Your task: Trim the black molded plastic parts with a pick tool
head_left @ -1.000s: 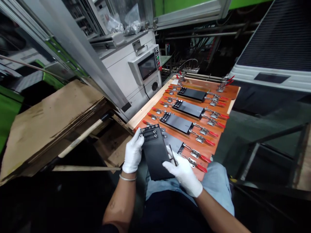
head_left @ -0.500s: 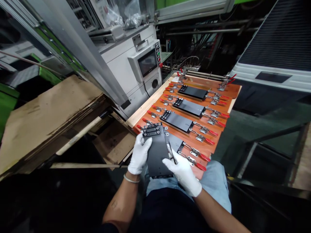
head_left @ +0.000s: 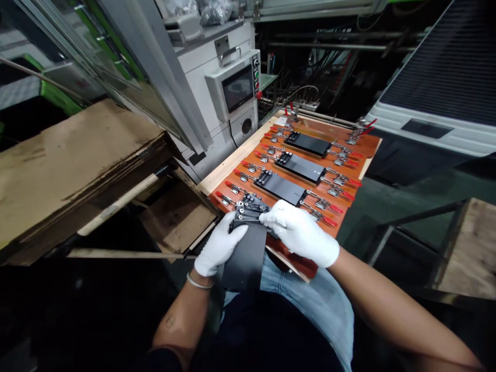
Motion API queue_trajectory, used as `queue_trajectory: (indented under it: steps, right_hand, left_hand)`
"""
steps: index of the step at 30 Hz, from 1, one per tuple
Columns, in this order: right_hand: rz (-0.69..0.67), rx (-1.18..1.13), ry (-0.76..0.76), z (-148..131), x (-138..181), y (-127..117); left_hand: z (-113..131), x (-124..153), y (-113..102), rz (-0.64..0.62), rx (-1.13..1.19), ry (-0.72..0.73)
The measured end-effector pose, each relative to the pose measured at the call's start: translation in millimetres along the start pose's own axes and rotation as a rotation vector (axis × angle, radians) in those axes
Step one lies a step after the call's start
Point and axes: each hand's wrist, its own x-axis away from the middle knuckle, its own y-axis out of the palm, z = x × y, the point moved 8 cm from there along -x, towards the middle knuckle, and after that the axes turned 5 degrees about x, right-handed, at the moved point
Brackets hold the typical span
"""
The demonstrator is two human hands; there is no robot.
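Observation:
My left hand (head_left: 219, 248), in a white glove, grips the left edge of a flat dark grey plate (head_left: 245, 256) with its thumb on top. The plate is tilted above my lap, and a black block with round metal fittings (head_left: 250, 211) crosses its far end. My right hand (head_left: 300, 230), also gloved, is closed in a pinch at the right side of this block. A thin shiny line runs from its fingertips along the block, seemingly a slim tool, mostly hidden by the fingers. Just beyond lies a similar plate (head_left: 281, 188) on the orange board (head_left: 232, 178).
More plates (head_left: 308, 143) lie in a row on the board, flanked by red-handled toggle clamps (head_left: 327, 219). A white machine with a screen (head_left: 237, 88) stands behind. Cardboard (head_left: 85, 150) is stacked at left, above a pale bar (head_left: 124, 204). A metal frame (head_left: 375, 253) stands at right.
My right hand has moved up from the plate's right side to its far-end block, bringing a thin dark tool along. The held plate has shifted slightly down and left with my left hand.

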Motion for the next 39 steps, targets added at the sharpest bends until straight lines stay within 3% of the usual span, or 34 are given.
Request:
queue_trajectory:
  steps: [7, 13, 19, 28, 36, 39]
  right_hand:
    - [-0.069, 0.135, -0.052, -2.2, -6.6, 20.3]
    - [0.003, 0.270, -0.056, -5.5, -3.1, 26.4]
    - [0.105, 0.336, -0.068, -9.9, 0.4, 24.5]
    - [0.205, 0.289, -0.071, -11.2, 6.0, 26.7]
    - [0.101, 0.202, 0.016, -9.1, 4.6, 30.8]
    - [0.132, 0.195, 0.052, -9.6, 5.5, 30.6]
  left_hand:
    - [-0.1, 6.0, -3.7, 0.001, -0.001, 0.004]
    - [3.4, 8.3, -7.2, 0.093, -0.023, -0.014]
    - [8.7, 8.1, -5.6, 0.103, -0.055, 0.045]
    - [12.7, 12.4, -5.7, 0.136, -0.166, 0.124]
    - [11.9, 9.9, -4.0, 0.123, -0.352, 0.162]
    - [13.0, 8.4, -2.5, 0.134, -0.418, 0.173]
